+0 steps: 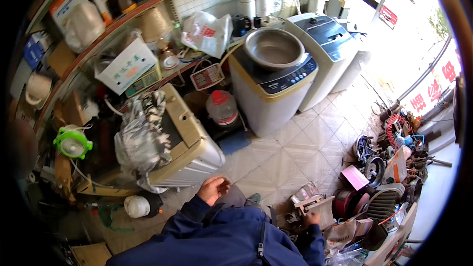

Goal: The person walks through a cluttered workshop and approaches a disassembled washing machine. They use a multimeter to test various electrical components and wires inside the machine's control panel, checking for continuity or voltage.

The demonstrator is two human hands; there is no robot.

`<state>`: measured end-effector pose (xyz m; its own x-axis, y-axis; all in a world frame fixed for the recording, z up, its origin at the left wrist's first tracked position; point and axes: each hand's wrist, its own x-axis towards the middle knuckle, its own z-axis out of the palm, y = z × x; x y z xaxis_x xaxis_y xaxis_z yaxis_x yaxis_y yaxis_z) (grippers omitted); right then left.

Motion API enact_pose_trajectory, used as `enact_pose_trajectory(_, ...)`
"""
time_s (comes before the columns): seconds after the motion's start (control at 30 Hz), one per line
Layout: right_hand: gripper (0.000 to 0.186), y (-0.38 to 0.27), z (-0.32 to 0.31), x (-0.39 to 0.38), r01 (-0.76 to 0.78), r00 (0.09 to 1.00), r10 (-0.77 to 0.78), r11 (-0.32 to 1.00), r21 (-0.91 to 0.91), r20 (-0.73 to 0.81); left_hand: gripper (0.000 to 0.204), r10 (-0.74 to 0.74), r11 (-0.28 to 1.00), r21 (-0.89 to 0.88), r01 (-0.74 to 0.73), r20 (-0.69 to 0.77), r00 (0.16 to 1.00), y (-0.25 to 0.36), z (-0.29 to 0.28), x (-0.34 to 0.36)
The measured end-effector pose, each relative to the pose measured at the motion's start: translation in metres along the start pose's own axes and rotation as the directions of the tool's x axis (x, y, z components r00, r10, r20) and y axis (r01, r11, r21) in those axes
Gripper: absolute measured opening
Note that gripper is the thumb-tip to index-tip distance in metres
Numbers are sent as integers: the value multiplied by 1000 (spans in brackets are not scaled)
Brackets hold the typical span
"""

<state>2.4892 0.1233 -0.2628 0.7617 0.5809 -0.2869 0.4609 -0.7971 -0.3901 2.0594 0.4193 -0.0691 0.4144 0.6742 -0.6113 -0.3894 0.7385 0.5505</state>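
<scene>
Washing machine [196, 163], left of centre, stands near our loosely curled left hand [214, 190], lower centre; lower right, we cannot tell whether our right hand [312, 218] grips the beige panel [323, 210].

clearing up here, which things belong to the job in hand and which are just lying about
Likely the job's:
tan board, by the right hand, grip unclear
left hand shows nothing held

Seemingly lying about:
green fan
metal basin
pink box
red-capped jug
</scene>
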Motion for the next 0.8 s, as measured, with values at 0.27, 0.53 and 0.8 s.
enact_pose_trajectory(0.27, 33, -156, -19, 189, 20, 957, -141, 903, 429, 254, 15, -19, 996, -88, 7, -136, 991, 24, 57, 105)
enact_pose_trajectory(0.53, 40, -79, -4, 193, -35, 941, -23, 986, 166, 336, 14, -70, 997, 39, 69, 31, 997, 85, 192, 266)
enact_pose_trajectory(0.8, 30, -57, -62, 166, -675, 737, 557, 628, 387, 383, 15, -249, 912, 373, 169, 178, 952, 83, 364, 414)
